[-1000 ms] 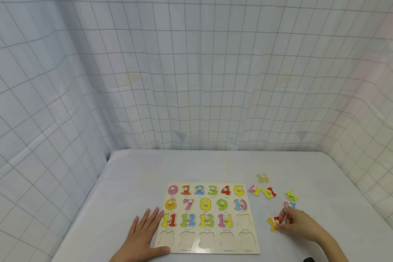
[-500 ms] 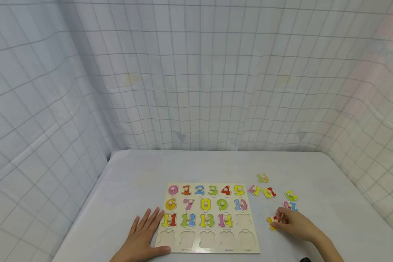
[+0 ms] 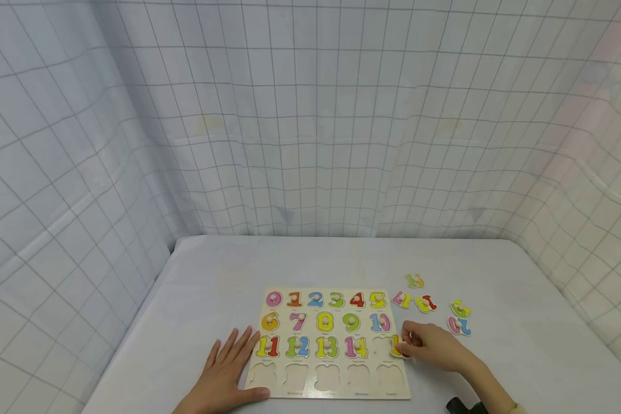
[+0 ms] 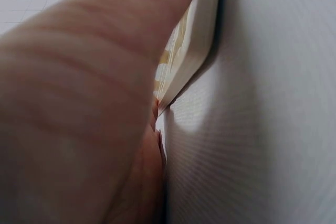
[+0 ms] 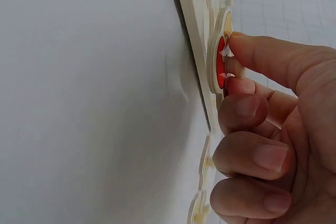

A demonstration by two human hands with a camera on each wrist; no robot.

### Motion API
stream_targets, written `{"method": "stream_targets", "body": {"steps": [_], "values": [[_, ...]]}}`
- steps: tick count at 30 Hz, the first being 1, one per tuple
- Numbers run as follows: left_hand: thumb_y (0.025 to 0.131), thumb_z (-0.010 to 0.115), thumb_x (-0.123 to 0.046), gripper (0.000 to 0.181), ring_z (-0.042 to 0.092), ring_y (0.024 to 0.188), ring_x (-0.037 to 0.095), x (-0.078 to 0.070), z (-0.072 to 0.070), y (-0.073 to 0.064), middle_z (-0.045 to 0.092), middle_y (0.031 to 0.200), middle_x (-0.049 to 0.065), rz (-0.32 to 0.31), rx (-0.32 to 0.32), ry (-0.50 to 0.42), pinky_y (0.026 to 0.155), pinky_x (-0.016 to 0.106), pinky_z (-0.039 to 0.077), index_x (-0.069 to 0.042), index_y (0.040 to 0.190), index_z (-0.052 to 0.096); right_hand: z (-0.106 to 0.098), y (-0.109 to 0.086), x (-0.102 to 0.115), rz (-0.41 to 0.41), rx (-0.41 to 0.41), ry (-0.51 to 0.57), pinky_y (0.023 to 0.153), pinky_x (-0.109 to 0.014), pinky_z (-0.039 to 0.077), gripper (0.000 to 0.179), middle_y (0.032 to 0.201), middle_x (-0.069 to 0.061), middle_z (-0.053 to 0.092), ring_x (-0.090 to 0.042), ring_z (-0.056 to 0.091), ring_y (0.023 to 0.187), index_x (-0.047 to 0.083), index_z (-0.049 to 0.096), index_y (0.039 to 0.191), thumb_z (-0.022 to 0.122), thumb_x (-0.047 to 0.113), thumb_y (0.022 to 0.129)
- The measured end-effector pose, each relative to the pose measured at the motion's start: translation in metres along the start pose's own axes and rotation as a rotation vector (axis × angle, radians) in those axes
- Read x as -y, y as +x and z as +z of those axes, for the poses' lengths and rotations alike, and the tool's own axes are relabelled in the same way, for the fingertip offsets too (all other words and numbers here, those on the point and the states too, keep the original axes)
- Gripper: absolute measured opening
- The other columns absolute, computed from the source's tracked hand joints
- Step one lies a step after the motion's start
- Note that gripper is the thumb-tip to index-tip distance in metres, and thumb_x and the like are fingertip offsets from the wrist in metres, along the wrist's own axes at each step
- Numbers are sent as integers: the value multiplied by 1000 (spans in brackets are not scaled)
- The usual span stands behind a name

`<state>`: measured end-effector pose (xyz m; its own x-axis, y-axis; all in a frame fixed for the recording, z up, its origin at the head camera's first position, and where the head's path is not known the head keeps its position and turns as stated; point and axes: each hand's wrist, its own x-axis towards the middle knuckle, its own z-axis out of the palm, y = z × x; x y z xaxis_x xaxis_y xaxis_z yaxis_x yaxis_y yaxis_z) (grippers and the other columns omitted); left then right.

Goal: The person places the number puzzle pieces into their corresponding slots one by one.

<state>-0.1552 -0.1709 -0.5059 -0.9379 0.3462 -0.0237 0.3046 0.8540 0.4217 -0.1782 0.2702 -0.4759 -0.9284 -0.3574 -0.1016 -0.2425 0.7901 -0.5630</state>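
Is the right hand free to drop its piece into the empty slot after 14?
Probably yes: the right hand pinches the yellow-red piece at the empty slot's edge, nothing between; left hand rests at the board's far side.

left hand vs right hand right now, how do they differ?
The left hand lies flat, fingers spread, at the puzzle board's left edge, holding nothing. The right hand has curled fingers and pinches a yellow-and-red number piece at the board's right edge by the empty slot. Both are low over the table.
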Motion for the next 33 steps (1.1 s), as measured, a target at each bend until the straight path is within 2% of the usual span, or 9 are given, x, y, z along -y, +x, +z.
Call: {"method": "stream_targets", "body": {"steps": [6, 11, 19, 33], "values": [[63, 61, -80, 114, 10, 141, 35, -2, -1, -1, 23, 155, 9, -6, 16, -12, 108, 59, 0, -13, 150, 29, 11, 15, 13, -86, 68, -27, 47, -19, 27, 26, 60, 14, 42, -2, 40, 53, 24, 50, 79, 65, 42, 88], [63, 60, -81, 115, 10, 141, 34, -1, 0, -1, 23, 155, 8, -7, 10, -12, 108, 59, 0, -14, 150, 29, 14, 20, 16, -106, 82, -31, 47, -19, 26, 25, 60, 13, 41, -2, 39, 53, 23, 50, 80, 64, 40, 89], [63, 59, -82, 114, 10, 142, 33, 0, 0, -1, 23, 155, 8, 0, -3, 5, 108, 58, -1, -14, 150, 29, 17, 21, 21, -39, 39, -98, 48, -21, 23, 28, 59, 13, 42, -3, 38, 52, 25, 49, 78, 66, 45, 86], [62, 60, -81, 114, 11, 141, 34, 1, 1, 0, 24, 154, 9, -8, -2, 4, 108, 59, 0, -13, 150, 31, 20, 18, 19, -26, 10, -47, 47, -20, 24, 29, 60, 12, 43, -3, 39, 52, 22, 49, 78, 67, 44, 86]]}}
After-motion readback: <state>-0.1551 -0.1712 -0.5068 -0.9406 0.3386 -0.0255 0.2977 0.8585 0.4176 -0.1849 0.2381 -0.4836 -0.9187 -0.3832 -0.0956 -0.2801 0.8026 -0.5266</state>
